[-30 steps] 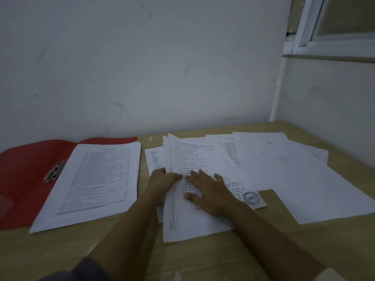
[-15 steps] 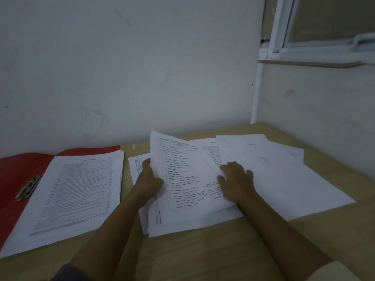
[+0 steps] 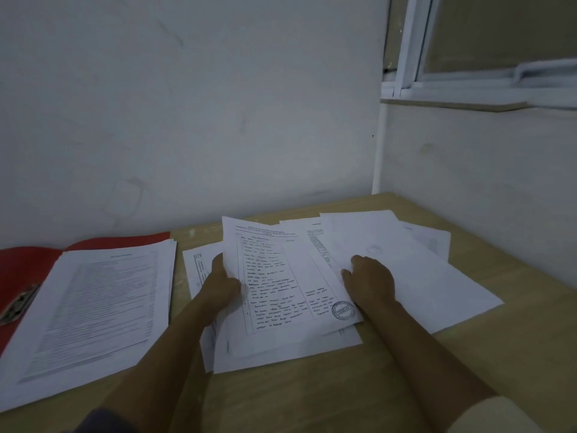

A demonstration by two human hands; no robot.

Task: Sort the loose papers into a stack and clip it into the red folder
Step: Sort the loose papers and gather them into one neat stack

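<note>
Head view: a pale wooden surface (image 3: 312,398) sits in the corner of a room, under a white window frame (image 3: 409,57). At the far left the red folder (image 3: 28,260) lies open and flat, its metal clip (image 3: 18,303) showing near the left edge of the picture. A squared stack of printed pages (image 3: 103,307) rests on the folder's right half and overhangs it toward the near edge.

To the right of that stack, the loose papers (image 3: 431,282) are fanned out and overlapping across the middle and right of the surface. The left hand (image 3: 223,282) pinches the left edge of a handwritten sheet (image 3: 274,276), thumb on top and fingers behind, with that edge raised off the sheets beneath. The sheet carries a ruled table and a round stamp (image 3: 342,310) near its lower right corner. The right hand (image 3: 370,284) lies knuckles up at the sheet's right edge, on a blank page, its fingers bent forward. Whether they grip paper or only press on it cannot be told.
</note>
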